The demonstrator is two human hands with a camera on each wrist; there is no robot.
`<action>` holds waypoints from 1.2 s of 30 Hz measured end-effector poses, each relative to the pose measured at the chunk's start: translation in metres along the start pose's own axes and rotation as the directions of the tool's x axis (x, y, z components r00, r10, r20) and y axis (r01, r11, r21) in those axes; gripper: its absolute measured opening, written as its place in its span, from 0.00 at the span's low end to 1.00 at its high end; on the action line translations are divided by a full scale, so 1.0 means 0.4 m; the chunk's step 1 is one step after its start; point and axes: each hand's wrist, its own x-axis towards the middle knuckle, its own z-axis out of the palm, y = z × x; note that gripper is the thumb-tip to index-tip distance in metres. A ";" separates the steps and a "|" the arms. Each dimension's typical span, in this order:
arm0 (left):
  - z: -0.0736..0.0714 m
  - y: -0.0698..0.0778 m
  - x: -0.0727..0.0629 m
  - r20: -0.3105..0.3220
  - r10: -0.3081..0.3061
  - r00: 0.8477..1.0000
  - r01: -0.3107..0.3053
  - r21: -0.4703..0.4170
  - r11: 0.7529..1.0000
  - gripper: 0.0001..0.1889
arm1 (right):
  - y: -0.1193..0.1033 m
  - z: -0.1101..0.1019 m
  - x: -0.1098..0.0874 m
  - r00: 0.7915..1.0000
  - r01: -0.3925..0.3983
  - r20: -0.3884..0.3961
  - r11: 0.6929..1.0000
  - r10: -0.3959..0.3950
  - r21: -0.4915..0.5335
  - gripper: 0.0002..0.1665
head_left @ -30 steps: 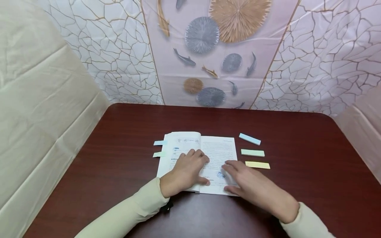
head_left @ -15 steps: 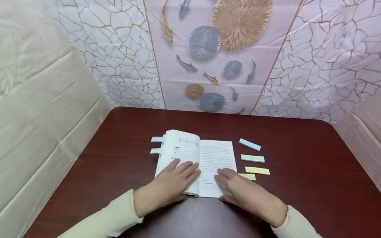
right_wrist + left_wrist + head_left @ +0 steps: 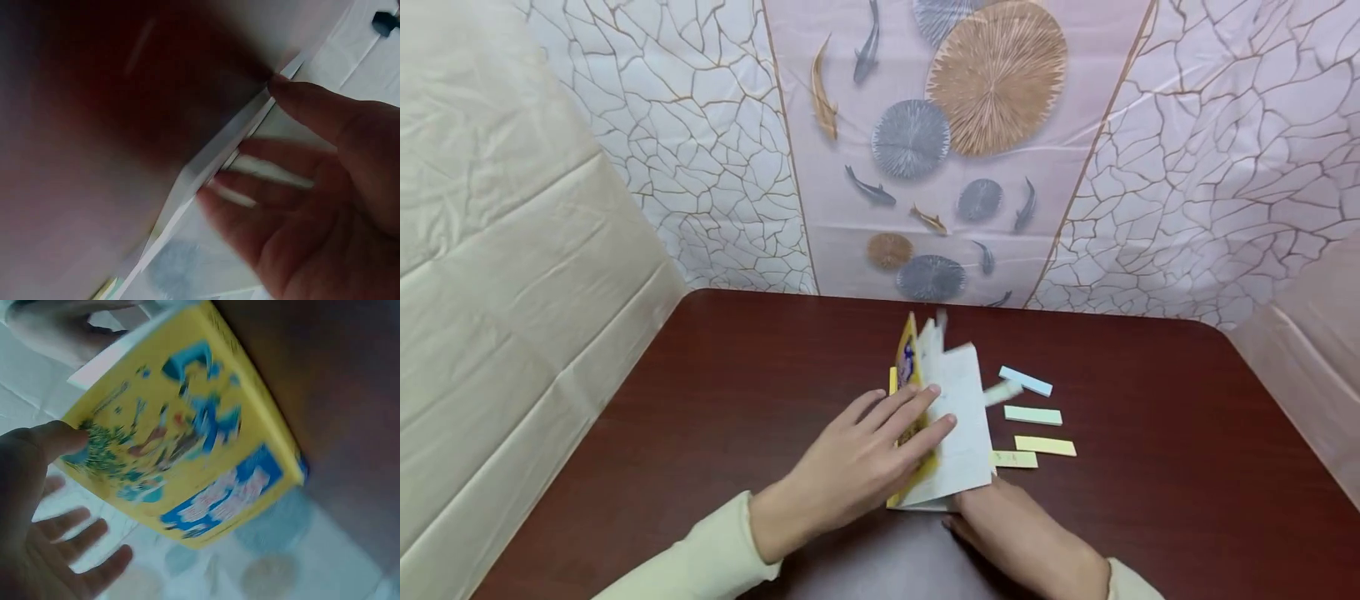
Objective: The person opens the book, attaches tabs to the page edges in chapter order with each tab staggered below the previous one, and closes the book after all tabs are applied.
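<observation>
A book with a yellow illustrated cover [image 3: 169, 425] is partly folded over, its left cover and pages [image 3: 961, 417] raised on edge above the right half. My left hand [image 3: 850, 454] is spread along the raised cover, fingers extended. In the left wrist view its thumb overlaps the cover near the edge. My right hand [image 3: 1022, 529] is at the book's lower right, its fingertips hidden under the raised pages in the head view. The right wrist view shows its thumb and fingers at the book's white edge [image 3: 215, 140]. A green page flag [image 3: 1002, 392] sticks out from the turning pages.
Blue [image 3: 1026, 381], green [image 3: 1033, 415] and yellow [image 3: 1045, 446] sticky-note strips lie on the dark red table [image 3: 760, 375], right of the book. A yellow flag [image 3: 1017, 459] with writing juts from the right page. Patterned cloth [image 3: 730, 142] hangs behind the table.
The book's left half, lying flat half a second ago, has swung up and rightward with its flags. My left hand moved right with the cover; the right hand stayed at the lower right.
</observation>
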 end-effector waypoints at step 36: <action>0.121 0.038 0.058 0.818 -0.166 0.551 0.486 -0.153 0.860 0.48 | 0.085 -0.049 0.019 0.707 -0.693 0.426 0.671 0.564 0.262 0.20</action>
